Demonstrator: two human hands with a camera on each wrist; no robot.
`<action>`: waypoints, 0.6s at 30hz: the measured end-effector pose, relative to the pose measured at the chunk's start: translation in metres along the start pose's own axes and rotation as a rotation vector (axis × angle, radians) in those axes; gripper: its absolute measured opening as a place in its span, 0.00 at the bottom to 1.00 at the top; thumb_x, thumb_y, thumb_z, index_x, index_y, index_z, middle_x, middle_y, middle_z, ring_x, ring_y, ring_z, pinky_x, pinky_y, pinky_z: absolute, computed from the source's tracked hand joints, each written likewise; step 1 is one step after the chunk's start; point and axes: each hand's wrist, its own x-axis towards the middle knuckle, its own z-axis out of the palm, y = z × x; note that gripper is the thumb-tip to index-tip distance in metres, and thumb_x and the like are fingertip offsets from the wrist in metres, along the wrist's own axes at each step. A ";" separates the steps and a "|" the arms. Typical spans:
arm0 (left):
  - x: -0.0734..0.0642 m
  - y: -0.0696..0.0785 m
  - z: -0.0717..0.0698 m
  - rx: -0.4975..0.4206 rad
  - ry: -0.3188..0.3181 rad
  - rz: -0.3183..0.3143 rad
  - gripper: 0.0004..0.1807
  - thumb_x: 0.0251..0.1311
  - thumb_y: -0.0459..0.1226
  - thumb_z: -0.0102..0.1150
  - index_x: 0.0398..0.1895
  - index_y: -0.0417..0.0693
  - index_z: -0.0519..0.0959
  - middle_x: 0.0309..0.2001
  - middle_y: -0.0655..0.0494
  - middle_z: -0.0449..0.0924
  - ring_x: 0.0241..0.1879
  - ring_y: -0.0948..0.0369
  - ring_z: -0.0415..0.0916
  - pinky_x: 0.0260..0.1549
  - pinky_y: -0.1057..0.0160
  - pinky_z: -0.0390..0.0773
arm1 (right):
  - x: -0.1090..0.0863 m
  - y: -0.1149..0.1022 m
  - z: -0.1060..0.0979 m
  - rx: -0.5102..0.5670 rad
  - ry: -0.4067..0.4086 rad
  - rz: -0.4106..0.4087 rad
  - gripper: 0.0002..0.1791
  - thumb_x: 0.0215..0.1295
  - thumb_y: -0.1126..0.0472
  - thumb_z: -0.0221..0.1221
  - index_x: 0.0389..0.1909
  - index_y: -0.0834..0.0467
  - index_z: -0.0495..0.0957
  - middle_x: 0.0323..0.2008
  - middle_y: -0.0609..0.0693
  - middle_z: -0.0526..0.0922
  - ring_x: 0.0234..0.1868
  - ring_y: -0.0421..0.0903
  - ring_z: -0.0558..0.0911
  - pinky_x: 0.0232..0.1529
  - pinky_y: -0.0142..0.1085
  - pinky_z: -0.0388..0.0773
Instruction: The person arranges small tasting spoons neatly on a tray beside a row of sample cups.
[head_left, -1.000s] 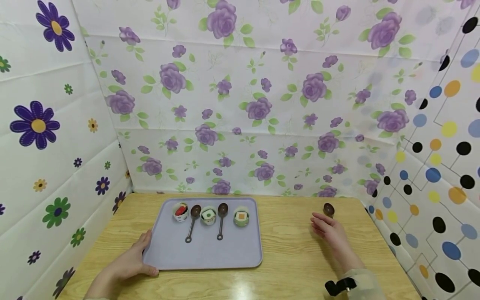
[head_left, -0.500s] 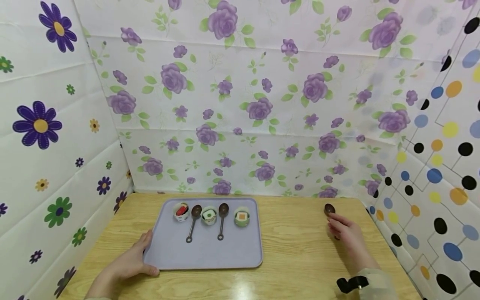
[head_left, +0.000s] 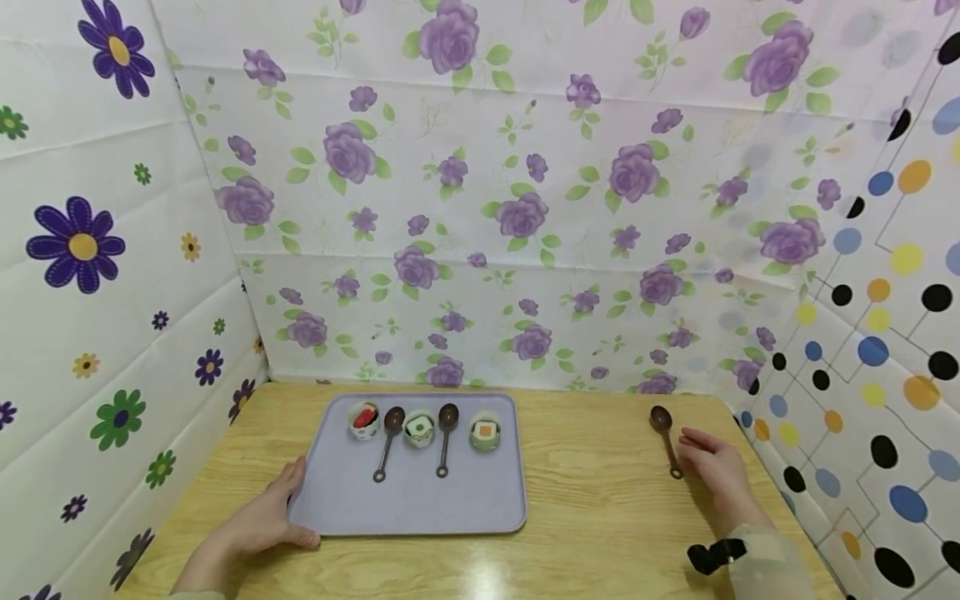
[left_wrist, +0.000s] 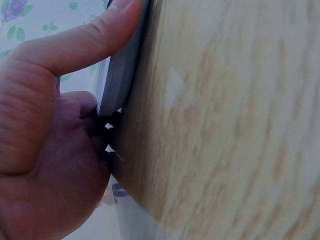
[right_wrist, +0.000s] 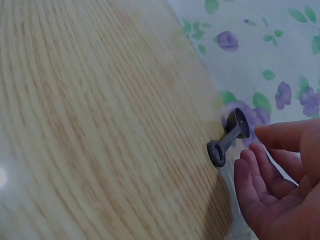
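My left hand point(head_left: 262, 517) grips the lilac tray point(head_left: 405, 508) at its near left corner. In the left wrist view the thumb lies along the tray's rim point(left_wrist: 120, 75), with the other fingers partly hidden behind it. Right of the tray, a brown spoon point(head_left: 666, 437) with a ring-ended handle lies on the table, bowl away from me. My right hand point(head_left: 716, 471) is just right of that spoon's handle, fingers loosely bent and nothing in them. The right wrist view shows the spoon point(right_wrist: 232, 135) just beyond the fingertips, apart from them.
On the tray's far half stand a cup with red pieces point(head_left: 364, 419), a cup with a green-dotted white piece point(head_left: 419, 427) and a cup with an orange-centred piece point(head_left: 485, 431). Two brown spoons point(head_left: 393, 421) lie between them. Patterned cloth walls point(head_left: 525, 217) enclose the wooden table point(head_left: 585, 500).
My right hand has moved right, from left of the spoon, across its handle, to the handle's right side. The spoon's handle is now uncovered. My left hand and the tray look unmoved.
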 end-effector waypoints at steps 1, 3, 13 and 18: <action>0.000 0.000 0.000 0.003 0.001 0.001 0.81 0.43 0.50 0.88 0.84 0.27 0.35 0.81 0.20 0.29 0.79 0.23 0.29 0.73 0.24 0.36 | 0.001 0.000 0.000 -0.005 -0.011 -0.002 0.35 0.78 0.59 0.63 0.79 0.68 0.65 0.71 0.64 0.77 0.42 0.22 0.81 0.47 0.28 0.85; -0.001 0.000 0.000 0.010 0.001 0.004 0.81 0.43 0.50 0.88 0.84 0.27 0.35 0.81 0.19 0.29 0.79 0.23 0.29 0.73 0.24 0.37 | 0.003 0.000 0.000 -0.019 -0.027 -0.006 0.35 0.78 0.59 0.63 0.79 0.69 0.64 0.73 0.67 0.74 0.42 0.22 0.81 0.47 0.29 0.85; -0.001 0.000 -0.001 -0.006 -0.001 0.021 0.81 0.43 0.49 0.88 0.83 0.27 0.34 0.81 0.19 0.28 0.79 0.23 0.28 0.73 0.23 0.35 | 0.006 -0.001 0.004 -0.225 -0.048 -0.012 0.36 0.77 0.54 0.63 0.77 0.69 0.67 0.70 0.69 0.77 0.60 0.53 0.83 0.43 0.25 0.80; -0.002 -0.003 -0.001 -0.045 -0.002 0.046 0.81 0.43 0.49 0.88 0.83 0.26 0.34 0.80 0.18 0.28 0.78 0.22 0.28 0.72 0.23 0.32 | 0.007 -0.003 0.007 -0.298 -0.040 -0.014 0.38 0.75 0.52 0.66 0.75 0.71 0.69 0.67 0.69 0.79 0.65 0.64 0.79 0.42 0.29 0.81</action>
